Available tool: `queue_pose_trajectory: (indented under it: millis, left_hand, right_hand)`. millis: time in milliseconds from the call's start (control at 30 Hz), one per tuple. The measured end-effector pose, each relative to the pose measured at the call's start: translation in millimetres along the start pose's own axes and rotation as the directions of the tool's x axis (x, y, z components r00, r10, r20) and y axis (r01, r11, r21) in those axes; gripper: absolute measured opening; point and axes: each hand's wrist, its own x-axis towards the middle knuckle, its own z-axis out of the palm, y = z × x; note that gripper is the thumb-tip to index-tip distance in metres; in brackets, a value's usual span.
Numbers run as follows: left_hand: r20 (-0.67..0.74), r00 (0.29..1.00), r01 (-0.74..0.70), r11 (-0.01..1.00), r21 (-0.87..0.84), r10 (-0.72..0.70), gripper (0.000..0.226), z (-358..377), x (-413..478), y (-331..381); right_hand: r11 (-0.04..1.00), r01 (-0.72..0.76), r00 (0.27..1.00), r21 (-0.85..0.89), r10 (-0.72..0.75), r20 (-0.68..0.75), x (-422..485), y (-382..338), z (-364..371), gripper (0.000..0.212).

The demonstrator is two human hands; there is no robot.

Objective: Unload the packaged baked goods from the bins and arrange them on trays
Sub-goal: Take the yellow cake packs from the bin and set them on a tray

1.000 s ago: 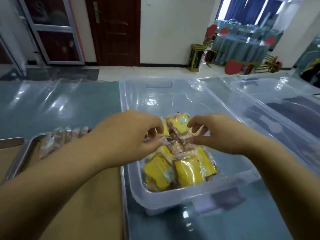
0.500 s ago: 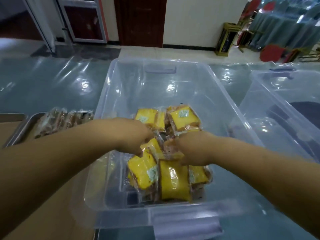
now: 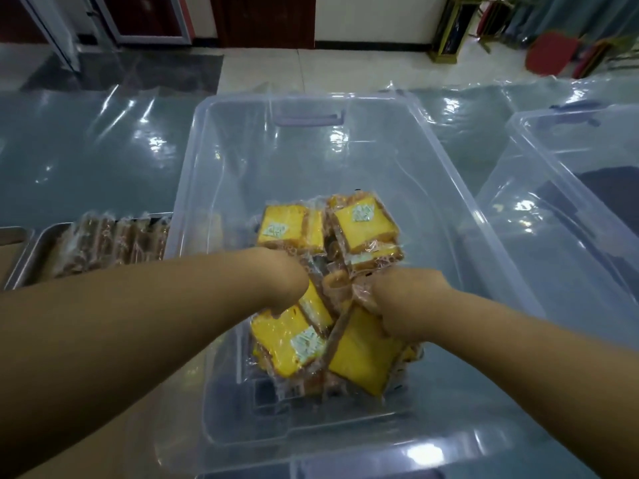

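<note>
yellow cakes [image 3: 366,357]; clear bin [image 3: 345,98]

A red chair [image 3: 552,54] stands near a gold stand [image 3: 448,36].

Frame centre: clear bin [image 3: 186,188] holds a pile of packaged yellow cakes [image 3: 290,226]. Left hand [image 3: 276,281] and right hand [image 3: 404,302], fingers curled, grip packages in it. Left edge: metal tray [image 3: 38,250] holding brown packages [image 3: 114,240].
</note>
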Motion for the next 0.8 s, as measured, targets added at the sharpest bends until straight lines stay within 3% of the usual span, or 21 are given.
queue_pose_trajectory:
  millis: [100,267,433,533,633,800]
  left_hand:
    - [0.055,0.998,0.004,1.000,0.001,-0.004,0.038,8,6,4]
    - [-0.013,0.994,0.110,0.986,-0.125,-0.112,0.089,15,16,8]
    - [-0.081,0.986,0.124,0.971,-0.203,-0.143,0.064,13,21,5]
    - [-0.100,0.983,0.129,0.971,-0.201,-0.151,0.063,13,20,4]
    - [-0.128,0.978,0.142,0.976,-0.168,-0.165,0.070,15,20,1]
    - [-0.134,0.980,0.117,0.972,-0.204,-0.147,0.056,16,25,-2]
  right_hand:
    - [0.998,-0.051,0.996,-0.029,0.053,0.067,-4,6,-3,0.028]
    - [0.989,-0.139,0.978,-0.039,0.144,0.148,-4,4,-3,0.027]
    - [0.977,-0.215,0.975,-0.012,0.215,0.054,1,-1,5,0.053]
    - [0.996,-0.066,0.998,-0.059,0.067,0.019,2,0,11,0.069]
    - [0.997,0.012,0.999,-0.078,-0.010,0.035,2,1,14,0.067]
    - [0.996,-0.029,0.998,-0.085,0.034,0.059,3,4,12,0.061]
